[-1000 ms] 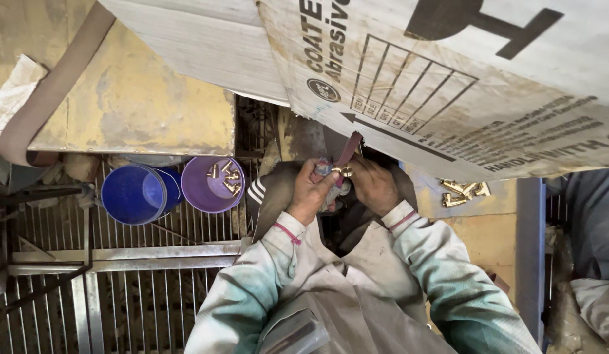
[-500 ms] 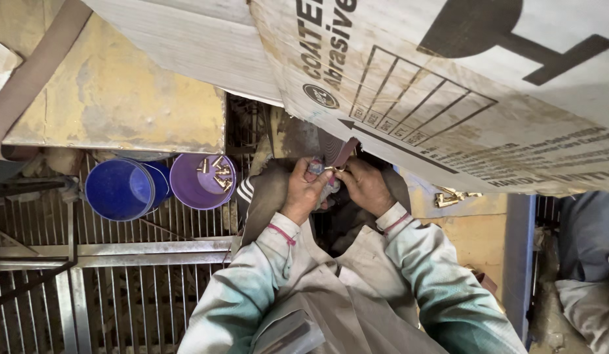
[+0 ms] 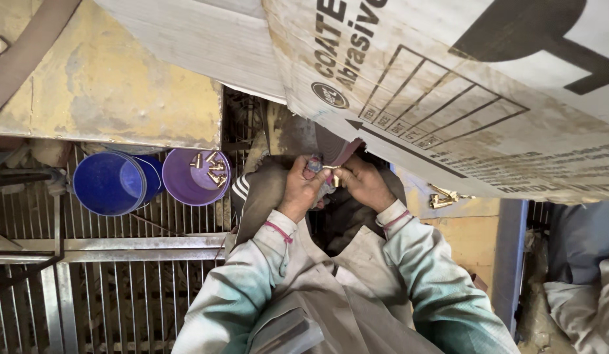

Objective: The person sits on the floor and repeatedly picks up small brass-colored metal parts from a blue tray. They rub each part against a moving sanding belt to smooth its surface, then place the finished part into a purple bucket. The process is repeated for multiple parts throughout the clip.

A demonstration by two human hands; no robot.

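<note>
I am watching my left hand (image 3: pixel 303 185) curling nearly closed around a small brass fitting (image 3: pixel 328 170), fingers (image 3: pixel 312 165) pinching its near end. My right hand (image 3: pixel 362 183) is meeting it, fingertips closing on the same piece from the other side, right under the lower edge of the cardboard box (image 3: pixel 448 78). More brass parts are lying in the purple bucket (image 3: pixel 186 187) beside the blue bucket (image 3: pixel 108 183).

The small brass-coloured piece (image 3: pixel 330 172) pinched between the left hand (image 3: pixel 303 187) and right hand (image 3: pixel 363 183) was too small to identify; the large printed cardboard sheet (image 3: pixel 461 98) hid whatever lay beyond.
</note>
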